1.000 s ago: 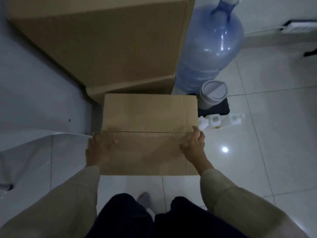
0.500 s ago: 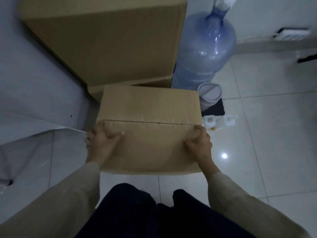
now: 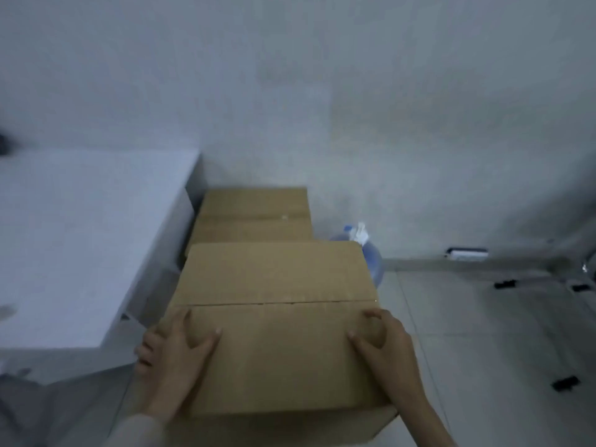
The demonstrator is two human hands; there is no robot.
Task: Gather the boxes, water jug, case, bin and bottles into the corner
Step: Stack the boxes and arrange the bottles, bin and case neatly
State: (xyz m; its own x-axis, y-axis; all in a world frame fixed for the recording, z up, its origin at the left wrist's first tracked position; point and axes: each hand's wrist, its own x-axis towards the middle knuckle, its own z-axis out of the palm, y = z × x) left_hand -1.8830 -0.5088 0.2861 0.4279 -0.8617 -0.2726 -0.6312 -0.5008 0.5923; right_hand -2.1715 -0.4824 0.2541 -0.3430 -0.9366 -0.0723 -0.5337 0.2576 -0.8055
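Note:
A brown cardboard box is raised in front of me, its taped top facing up. My left hand grips its near left corner, thumb on top and fingers down the side. My right hand grips the near right corner with curled fingers. Behind it a larger cardboard box stands in the corner against the wall. The blue water jug peeks out to the right of the boxes, mostly hidden by the held box. Bin, case and bottles are hidden.
A white cabinet top fills the left side beside the boxes. A grey wall runs behind everything. A white outlet strip sits at the wall's base. Small dark objects lie on the tiled floor at the right.
The box has come up off the floor in both hands. The view has tilted up, so the wall and cabinet top now show and the bin and bottles have dropped from sight.

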